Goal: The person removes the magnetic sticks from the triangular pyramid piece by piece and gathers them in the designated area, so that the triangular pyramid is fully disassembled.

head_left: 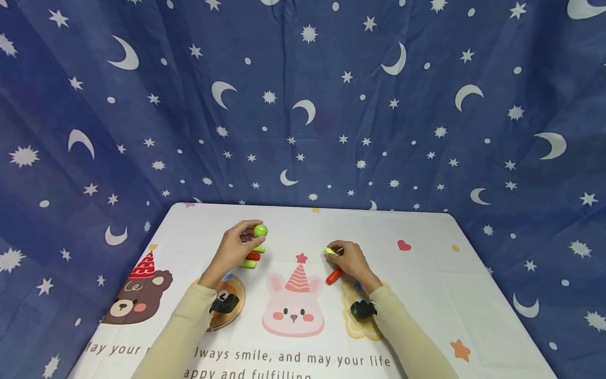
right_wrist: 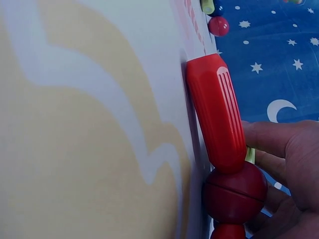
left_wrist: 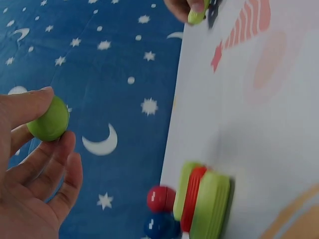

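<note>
My left hand (head_left: 230, 250) pinches a green ball (head_left: 260, 230) between thumb and fingertips, raised above the table. Under that hand lie green rods (head_left: 248, 264) with a red rod (head_left: 253, 256) between them, side by side. The left wrist view shows a red ball (left_wrist: 161, 199) and a blue ball (left_wrist: 162, 225) beside these rods. On the other side, my right hand (head_left: 354, 260) grips a yellow-green piece (head_left: 330, 251), mostly hidden by the fingers. Next to it a ribbed red rod (right_wrist: 217, 112) touches a dark red ball (right_wrist: 235, 193), with another red piece (right_wrist: 229, 232) beyond.
A white tablecloth (head_left: 293, 231) printed with animals, hearts, stars and lettering covers the table. Behind and at both sides hangs a blue curtain (head_left: 331, 95) with moons and stars. Dark devices (head_left: 363, 309) sit at both wrists.
</note>
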### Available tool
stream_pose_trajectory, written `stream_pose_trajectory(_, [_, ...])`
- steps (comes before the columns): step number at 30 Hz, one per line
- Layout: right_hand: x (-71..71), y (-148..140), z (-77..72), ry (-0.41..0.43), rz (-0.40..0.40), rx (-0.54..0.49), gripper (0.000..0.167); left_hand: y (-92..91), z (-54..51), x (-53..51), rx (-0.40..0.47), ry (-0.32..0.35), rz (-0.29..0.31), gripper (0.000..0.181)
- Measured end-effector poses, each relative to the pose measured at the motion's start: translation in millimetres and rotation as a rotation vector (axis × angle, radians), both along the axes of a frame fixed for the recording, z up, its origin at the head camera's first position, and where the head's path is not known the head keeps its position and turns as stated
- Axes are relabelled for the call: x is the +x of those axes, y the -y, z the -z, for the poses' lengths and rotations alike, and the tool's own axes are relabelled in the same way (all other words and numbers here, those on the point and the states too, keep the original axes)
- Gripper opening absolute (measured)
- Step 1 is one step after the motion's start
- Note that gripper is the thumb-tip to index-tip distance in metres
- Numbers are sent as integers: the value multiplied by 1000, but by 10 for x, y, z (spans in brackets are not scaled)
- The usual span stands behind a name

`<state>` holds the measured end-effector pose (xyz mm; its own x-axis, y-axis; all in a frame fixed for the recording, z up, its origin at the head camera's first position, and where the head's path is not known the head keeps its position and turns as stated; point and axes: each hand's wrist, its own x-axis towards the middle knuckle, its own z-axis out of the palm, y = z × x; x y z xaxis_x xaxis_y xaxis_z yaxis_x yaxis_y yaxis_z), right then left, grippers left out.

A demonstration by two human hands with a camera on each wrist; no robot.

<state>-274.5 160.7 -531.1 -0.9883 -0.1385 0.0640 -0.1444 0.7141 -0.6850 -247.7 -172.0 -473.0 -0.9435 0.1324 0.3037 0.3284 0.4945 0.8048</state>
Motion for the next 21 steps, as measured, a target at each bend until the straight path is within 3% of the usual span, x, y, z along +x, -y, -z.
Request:
stream_pose_trajectory(9, [-1,-3,-3,6,9,7,24,376,78,-11,-9,44,-121,45])
stream_pose_trajectory(15, [-10,5,4,6,-4,13,25,563,274,-87,-58,74,-203,43])
stream_pose_trajectory(21, [-2,1,10,-2,-4,12,25,656,462,-180,-52,136,-227,42])
